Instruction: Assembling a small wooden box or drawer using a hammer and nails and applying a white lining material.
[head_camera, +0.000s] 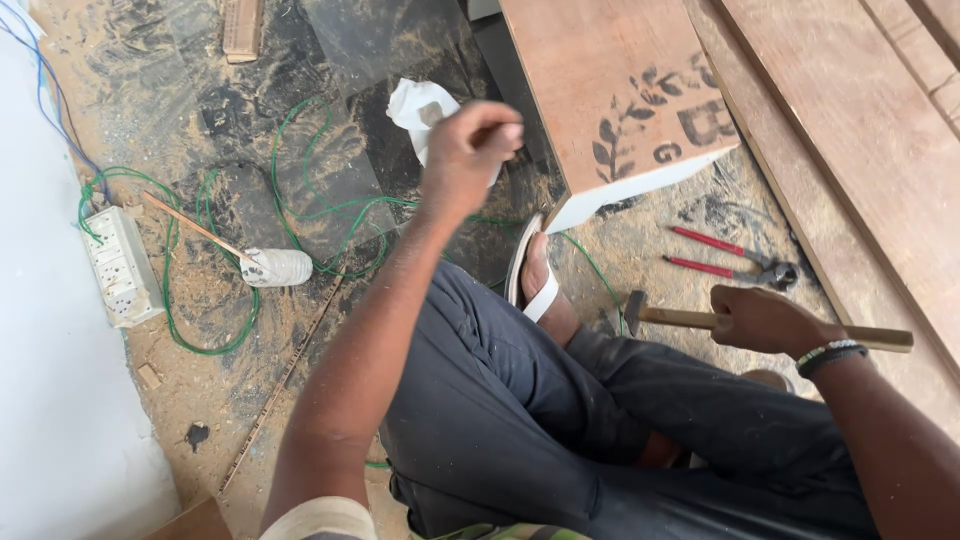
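The right hand (765, 320) grips the hammer (700, 320) mid-handle, fingers wrapped shut, its head low over the floor (250, 390) beside the sandal (535, 275), ready to strike, while the left hand (470, 150), raised above the board (610, 90) corner, pinches something too small to identify.

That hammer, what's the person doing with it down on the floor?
A person sits on a sawdust-covered floor. Their right hand grips a wooden-handled hammer low beside the knee. Their left hand is raised with fingertips pinched together; anything between them is too small to tell. A wooden box stands in front, red-handled pincers lie beside it, and green cable loops across the floor.
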